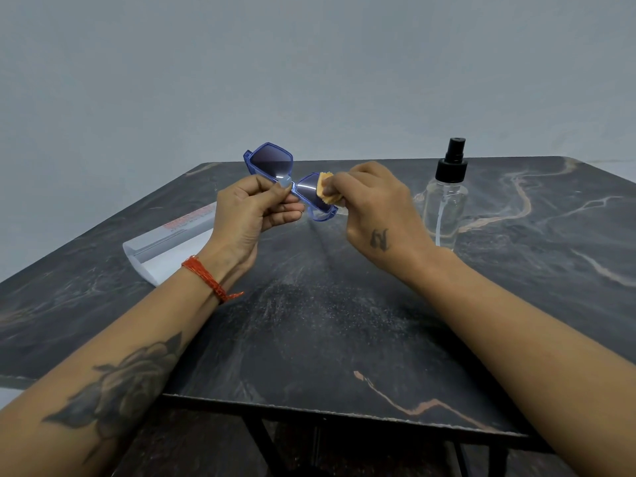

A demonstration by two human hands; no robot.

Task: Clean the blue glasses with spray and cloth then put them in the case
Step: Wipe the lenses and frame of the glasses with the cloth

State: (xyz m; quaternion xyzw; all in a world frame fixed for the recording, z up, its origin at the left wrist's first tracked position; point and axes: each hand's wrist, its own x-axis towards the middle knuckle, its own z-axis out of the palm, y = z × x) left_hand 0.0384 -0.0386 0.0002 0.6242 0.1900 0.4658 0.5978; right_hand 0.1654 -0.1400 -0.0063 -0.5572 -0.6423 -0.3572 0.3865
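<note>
Wiping is the step we are on: our left hand (256, 208) pinches the blue glasses (290, 182) at the bridge, fingers curled round the frame, and holds them in the air above the tabletop (344, 304), tilted so one lens sits higher than the other. Our right hand (375, 204) pinches a small orange cloth (327, 192) against the lower lens. To do this well we should probably keep the left grip on the frame, off the glass, rub lightly, then shift the cloth to the upper lens. Right of the glasses the clear spray bottle (445, 204) stands upright, bearing no label we can see. Left of the glasses lies the white case (168, 242); its red printing is too blurred to read.
</note>
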